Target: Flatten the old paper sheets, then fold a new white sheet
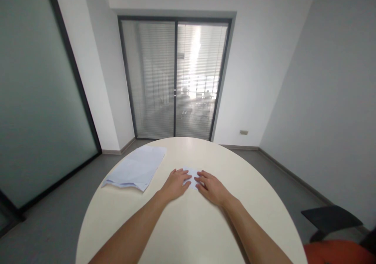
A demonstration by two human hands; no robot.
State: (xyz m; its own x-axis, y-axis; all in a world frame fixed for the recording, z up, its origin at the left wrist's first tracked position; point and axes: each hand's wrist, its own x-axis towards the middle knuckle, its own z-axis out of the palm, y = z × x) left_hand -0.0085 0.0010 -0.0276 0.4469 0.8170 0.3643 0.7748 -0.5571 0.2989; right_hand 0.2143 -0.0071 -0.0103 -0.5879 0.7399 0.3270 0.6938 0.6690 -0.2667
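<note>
A small piece of white paper [192,172] lies flat on the round cream table [194,225], between my two hands. My left hand [176,183] rests on its left side, palm down, with the fingers stretched out over the paper. From the right, my right hand [212,187] lies over the other edge, its fingers spread and the fingertips on the paper. Both hands partly cover the sheet, so its full outline is hidden.
Several large white paper sheets [136,168] lie in a stack at the table's left edge. To the lower right stands a chair with a red seat [337,252] and a black armrest [331,219]. Beyond the table are glass doors with blinds [152,80].
</note>
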